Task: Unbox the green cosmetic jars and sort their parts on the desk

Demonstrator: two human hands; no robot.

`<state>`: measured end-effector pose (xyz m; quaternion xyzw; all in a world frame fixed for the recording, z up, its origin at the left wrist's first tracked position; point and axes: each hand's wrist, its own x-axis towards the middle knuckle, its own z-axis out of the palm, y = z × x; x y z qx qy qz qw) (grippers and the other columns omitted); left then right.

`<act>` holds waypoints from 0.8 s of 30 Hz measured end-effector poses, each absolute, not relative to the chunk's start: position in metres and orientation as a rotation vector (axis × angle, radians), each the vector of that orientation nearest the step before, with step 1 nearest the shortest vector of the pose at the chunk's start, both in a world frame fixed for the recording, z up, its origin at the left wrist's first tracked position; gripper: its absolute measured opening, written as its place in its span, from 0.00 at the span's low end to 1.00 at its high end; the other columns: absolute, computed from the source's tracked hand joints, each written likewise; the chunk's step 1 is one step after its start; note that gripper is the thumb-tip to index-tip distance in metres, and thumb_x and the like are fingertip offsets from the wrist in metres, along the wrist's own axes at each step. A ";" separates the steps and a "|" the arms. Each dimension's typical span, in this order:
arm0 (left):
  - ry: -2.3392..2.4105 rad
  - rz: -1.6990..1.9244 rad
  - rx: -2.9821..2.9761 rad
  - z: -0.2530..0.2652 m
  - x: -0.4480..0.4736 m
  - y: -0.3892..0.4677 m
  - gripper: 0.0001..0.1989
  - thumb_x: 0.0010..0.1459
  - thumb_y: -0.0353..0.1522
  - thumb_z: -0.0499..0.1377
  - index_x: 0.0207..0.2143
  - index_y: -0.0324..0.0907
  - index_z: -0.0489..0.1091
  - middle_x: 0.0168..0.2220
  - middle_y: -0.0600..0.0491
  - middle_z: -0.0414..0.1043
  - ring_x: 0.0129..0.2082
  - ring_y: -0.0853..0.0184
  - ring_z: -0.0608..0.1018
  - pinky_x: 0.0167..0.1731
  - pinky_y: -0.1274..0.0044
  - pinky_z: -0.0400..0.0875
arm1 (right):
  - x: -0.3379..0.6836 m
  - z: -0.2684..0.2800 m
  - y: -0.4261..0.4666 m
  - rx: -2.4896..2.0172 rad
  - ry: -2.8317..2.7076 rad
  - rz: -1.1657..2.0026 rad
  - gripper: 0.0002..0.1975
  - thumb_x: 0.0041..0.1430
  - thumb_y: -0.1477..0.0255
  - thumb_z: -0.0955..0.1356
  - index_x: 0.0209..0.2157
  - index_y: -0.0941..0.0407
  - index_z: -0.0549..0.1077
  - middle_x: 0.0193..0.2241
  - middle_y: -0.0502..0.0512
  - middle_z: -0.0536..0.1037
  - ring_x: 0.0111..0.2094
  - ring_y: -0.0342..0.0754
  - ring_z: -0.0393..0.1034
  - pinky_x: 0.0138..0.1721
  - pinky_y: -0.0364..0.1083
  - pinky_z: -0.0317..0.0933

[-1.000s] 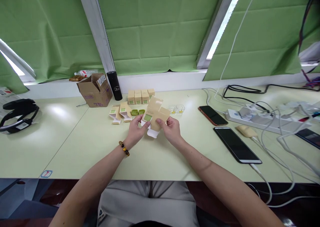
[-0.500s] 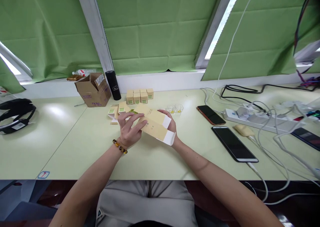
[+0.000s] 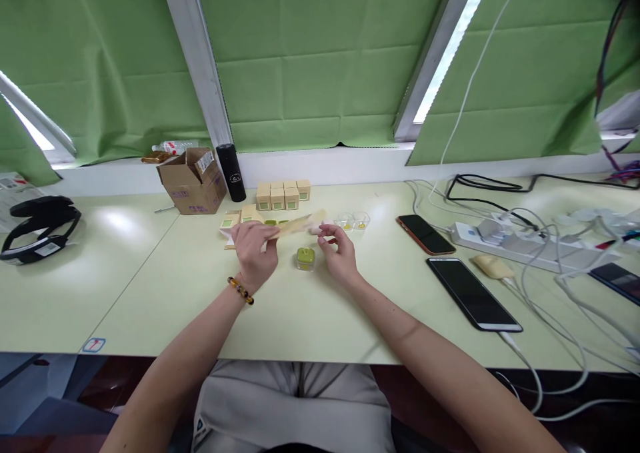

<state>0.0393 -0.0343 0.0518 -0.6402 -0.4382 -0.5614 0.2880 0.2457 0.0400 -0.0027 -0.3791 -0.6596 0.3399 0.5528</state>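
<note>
My left hand (image 3: pixel 256 252) pinches one end of a flattened beige carton (image 3: pixel 300 224), which is tilted nearly edge-on and blurred. At the carton's other end, by a pale flap, is my right hand (image 3: pixel 339 252), its fingers curved and apart. Whether its fingertips touch the flap I cannot tell. On the table between my hands stands a small clear square jar with a green lid (image 3: pixel 305 258). More green lids show partly behind the carton. Beyond my left hand lie open beige cartons (image 3: pixel 249 213), partly hidden.
Small beige boxes (image 3: pixel 277 196) stand in rows at the back, near a black bottle (image 3: pixel 231 173) and a cardboard box (image 3: pixel 193 183). Clear containers (image 3: pixel 360 221) sit right of centre. Phones (image 3: pixel 474 294), a power strip (image 3: pixel 505 240) and cables occupy the right. A black headset (image 3: pixel 40 230) lies left.
The carton has turned from face-up to nearly edge-on and moved up and away. My right hand has come off its broad side to its end. The green-lidded jar now shows.
</note>
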 end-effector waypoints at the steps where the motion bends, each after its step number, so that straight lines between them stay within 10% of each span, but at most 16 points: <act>1: -1.254 -1.586 -1.680 0.057 0.038 -0.034 0.06 0.62 0.31 0.63 0.31 0.46 0.76 0.31 0.52 0.81 0.38 0.60 0.80 0.46 0.63 0.68 | 0.246 0.000 0.041 -0.901 -1.544 0.817 0.16 0.62 0.61 0.68 0.50 0.51 0.73 0.45 0.57 0.80 0.50 0.56 0.72 0.50 0.55 0.64; 12: -1.793 -2.538 -1.102 0.103 -0.053 -0.014 0.14 0.52 0.34 0.67 0.40 0.40 0.71 0.42 0.47 0.81 0.40 0.65 0.82 0.43 0.73 0.77 | 0.244 -0.005 0.047 -0.950 -1.515 0.915 0.16 0.60 0.60 0.68 0.47 0.51 0.75 0.40 0.55 0.79 0.47 0.55 0.71 0.49 0.55 0.61; 24: -2.784 -1.718 -1.791 0.054 -0.052 -0.095 0.23 0.50 0.41 0.67 0.43 0.46 0.60 0.26 0.58 0.79 0.28 0.61 0.82 0.31 0.74 0.69 | 0.240 -0.003 0.046 -0.981 -1.535 0.936 0.16 0.60 0.60 0.67 0.47 0.51 0.75 0.40 0.55 0.80 0.45 0.55 0.71 0.49 0.54 0.60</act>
